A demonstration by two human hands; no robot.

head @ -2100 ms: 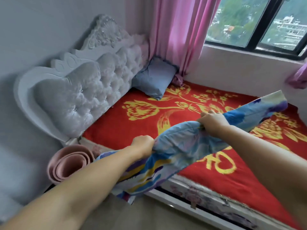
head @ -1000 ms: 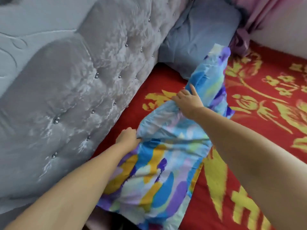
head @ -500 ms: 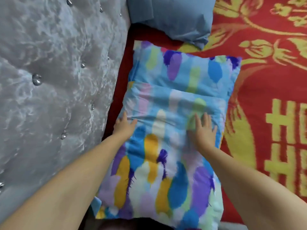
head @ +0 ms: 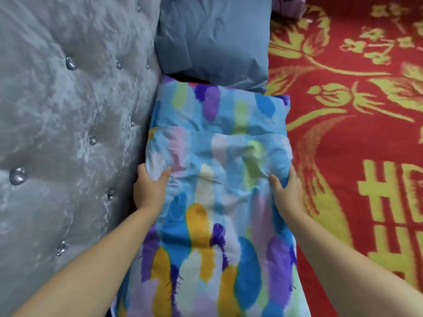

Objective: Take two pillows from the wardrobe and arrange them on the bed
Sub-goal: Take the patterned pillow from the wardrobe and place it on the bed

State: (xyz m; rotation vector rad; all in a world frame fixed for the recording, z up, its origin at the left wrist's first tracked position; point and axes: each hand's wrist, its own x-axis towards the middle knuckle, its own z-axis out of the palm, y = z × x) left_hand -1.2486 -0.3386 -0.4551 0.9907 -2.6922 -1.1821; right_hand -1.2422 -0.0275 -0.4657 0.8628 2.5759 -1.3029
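Here: two pillows on one bed. One feather-print pillow lies flat on the red bedspread, its left edge against the grey headboard; one plain blue pillow sits just beyond, touching its far end. Two hands: left hand curled over the print pillow's left edge, thumb on top; right hand likewise pinching the right edge, fingers tucked under the side.
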